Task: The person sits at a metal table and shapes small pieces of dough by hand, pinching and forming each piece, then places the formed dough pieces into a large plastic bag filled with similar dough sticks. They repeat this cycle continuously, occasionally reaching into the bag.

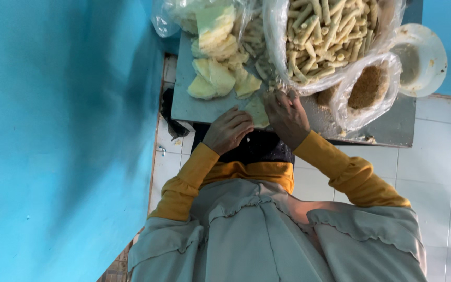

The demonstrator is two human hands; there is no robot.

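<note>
Top edge cut off bag of rolled sticks (pixel 325 31) & bag of pale sheets (pixel 204 15). Right hand (pixel 287 116) fingertips hid whatever they pinched. Left hand (pixel 227 129) palm unseen.

1. I count two bare hands, left (pixel 227 130) and right (pixel 287 118);
2. three clear plastic bags: rolled pale sticks (pixel 325 32), brown crumbs (pixel 367 87), pale sheets (pixel 204 14);
3. one white round bowl (pixel 423 58);
4. one grey metal tray (pixel 204 107).
</note>
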